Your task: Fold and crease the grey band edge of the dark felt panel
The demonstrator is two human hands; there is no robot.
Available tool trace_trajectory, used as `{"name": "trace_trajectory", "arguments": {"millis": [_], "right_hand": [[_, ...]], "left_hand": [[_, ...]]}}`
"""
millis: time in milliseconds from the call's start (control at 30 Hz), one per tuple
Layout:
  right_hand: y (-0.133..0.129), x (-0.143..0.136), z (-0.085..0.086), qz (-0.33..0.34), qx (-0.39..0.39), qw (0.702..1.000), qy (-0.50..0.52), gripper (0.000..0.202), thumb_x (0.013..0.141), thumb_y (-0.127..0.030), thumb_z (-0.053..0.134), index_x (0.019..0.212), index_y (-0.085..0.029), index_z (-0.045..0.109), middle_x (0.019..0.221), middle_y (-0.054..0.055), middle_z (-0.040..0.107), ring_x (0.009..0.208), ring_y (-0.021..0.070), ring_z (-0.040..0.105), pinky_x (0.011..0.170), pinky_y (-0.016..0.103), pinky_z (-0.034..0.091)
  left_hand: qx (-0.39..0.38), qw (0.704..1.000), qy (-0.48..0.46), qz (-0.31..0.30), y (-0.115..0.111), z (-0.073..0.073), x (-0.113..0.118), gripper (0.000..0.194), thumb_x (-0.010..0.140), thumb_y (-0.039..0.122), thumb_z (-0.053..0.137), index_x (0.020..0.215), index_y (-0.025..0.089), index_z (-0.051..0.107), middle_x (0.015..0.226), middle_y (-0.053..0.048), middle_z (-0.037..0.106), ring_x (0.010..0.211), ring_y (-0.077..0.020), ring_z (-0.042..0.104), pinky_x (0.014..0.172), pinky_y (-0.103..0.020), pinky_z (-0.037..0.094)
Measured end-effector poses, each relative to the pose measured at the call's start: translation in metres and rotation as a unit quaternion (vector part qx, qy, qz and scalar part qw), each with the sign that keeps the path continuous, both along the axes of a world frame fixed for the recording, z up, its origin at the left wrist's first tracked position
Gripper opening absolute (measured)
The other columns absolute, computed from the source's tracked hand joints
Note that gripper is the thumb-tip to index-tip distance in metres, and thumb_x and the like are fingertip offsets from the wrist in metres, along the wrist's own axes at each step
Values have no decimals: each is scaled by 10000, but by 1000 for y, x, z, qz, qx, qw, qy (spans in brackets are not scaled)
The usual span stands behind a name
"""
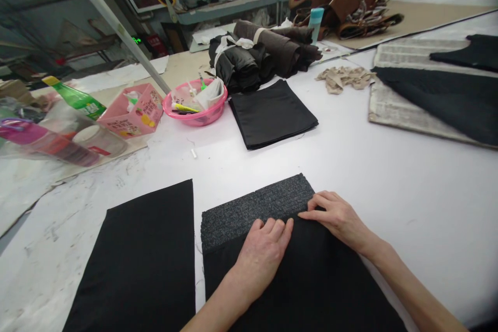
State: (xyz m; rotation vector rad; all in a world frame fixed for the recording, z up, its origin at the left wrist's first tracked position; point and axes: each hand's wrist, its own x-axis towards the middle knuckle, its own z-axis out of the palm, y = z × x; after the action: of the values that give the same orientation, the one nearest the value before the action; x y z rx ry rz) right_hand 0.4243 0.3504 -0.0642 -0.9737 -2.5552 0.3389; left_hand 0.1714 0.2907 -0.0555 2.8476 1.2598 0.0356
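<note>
On the near side of the pink basin (pixel 197 119), touching black cloth (pixel 307 275) along its speckled strip (pixel 252 210) with left grip (pixel 261 246) and right grip (pixel 337 215), both curled; impossible to tell whether pinching.

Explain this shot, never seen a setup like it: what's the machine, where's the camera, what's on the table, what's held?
No machine is doing the work: these are a person's two bare hands. The single picture comes from a camera on that person's head, looking forward and down.

On the white table lie a black cloth with a speckled grey strip along its far end, a black panel to its left, and beyond them a black stack, a pink basin and dark rolls.

The left hand and right hand both have fingertips where strip and cloth meet; how firmly they grip, I can't tell.
</note>
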Motion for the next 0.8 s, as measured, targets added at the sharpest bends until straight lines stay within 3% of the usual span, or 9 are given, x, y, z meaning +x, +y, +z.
{"name": "trace_trajectory", "arguments": {"millis": [800], "right_hand": [[0,5,2,5,19,999,-30,305,1019,-176,428,1163,-329,648,1020,44,564,982,193,510,863,357,407]], "left_hand": [[-17,999,-30,-6,12,6,12,437,972,151,411,1406,143,359,1024,-59,544,909,-202,500,778,-359,406]]}}
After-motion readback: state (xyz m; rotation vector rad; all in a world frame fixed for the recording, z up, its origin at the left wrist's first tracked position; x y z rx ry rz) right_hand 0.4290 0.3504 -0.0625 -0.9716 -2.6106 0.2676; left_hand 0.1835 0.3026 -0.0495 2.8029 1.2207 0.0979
